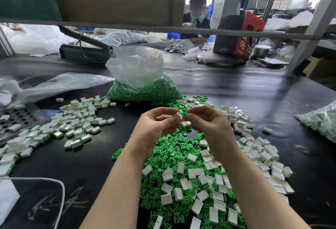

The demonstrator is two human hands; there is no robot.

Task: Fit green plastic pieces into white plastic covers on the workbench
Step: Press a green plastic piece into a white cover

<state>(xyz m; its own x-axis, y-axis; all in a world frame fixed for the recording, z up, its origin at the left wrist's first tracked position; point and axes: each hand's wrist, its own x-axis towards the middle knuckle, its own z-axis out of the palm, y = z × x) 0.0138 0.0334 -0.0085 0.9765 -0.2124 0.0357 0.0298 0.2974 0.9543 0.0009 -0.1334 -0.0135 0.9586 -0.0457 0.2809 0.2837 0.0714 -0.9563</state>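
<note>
While both grips pinch parts, heaped green pieces (174, 156), white covers (258, 154) beneath.

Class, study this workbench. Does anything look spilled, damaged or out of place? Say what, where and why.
Nothing looks damaged. The green pieces lie in a loose heap mixed with white covers, spreading from the open bag; that looks like working stock, not an accident. The left hand holds a cover, the right hand a green piece.

Both hands raised together, left (156, 121) and right (209, 119), fingertips apparently pinching.
</note>
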